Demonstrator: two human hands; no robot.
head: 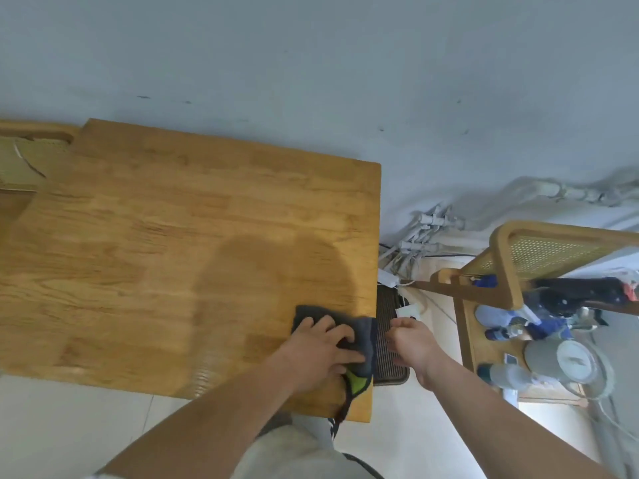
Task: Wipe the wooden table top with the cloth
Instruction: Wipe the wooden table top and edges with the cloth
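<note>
Left hand flat on the cloth at the table's right edge

The left hand presses down with fingers spread and nearly straight, gripping nothing, its palm pinning the dark grey cloth to the wooden table. The cloth lies at the right edge, near the front corner. Its far side just overlaps that edge, and a green-trimmed end trails off the front. The right hand hovers just beyond the same edge, apart from the wood, loosely cupped and holding nothing. It is just beside the cloth but not touching it, and it seems placed to catch whatever gets swept off. Below it on the floor lies a dark ribbed mat. The cloth is already at the rim, so almost all the tabletop stretches left and away from the left hand, and the next stroke probably has to go that way
</note>
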